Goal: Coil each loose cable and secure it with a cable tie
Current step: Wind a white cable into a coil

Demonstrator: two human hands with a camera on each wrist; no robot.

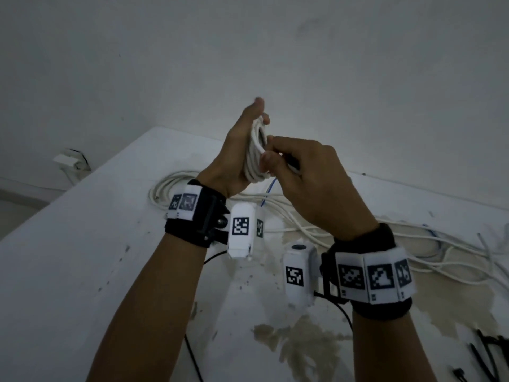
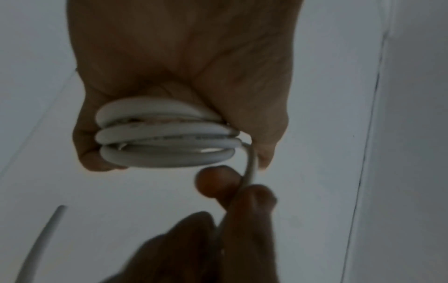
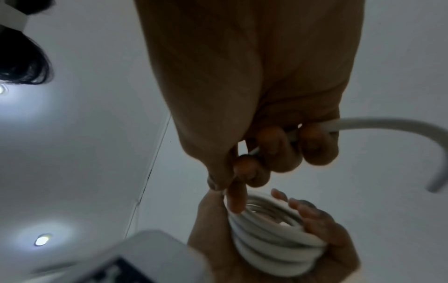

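Note:
A white cable coil (image 1: 254, 155) of several loops is raised above the white table (image 1: 82, 257). My left hand (image 1: 242, 144) grips the coil (image 2: 164, 137), thumb on one side and fingers on the other. My right hand (image 1: 305, 175) pinches the cable's free strand (image 2: 249, 168) right beside the coil, thumb and curled fingers closed round it. In the right wrist view the strand (image 3: 378, 124) leaves my fingers and curves away to the right, while the coil (image 3: 269, 241) sits below in my left hand (image 3: 327, 239). A blue-tipped end (image 1: 271, 188) hangs under the coil.
Loose white cables (image 1: 358, 244) sprawl across the far and right side of the table, with another coiled bundle (image 1: 168, 186) behind my left wrist. Black cable ties (image 1: 487, 354) lie at the lower right. A wall socket (image 1: 68, 161) sits at the left.

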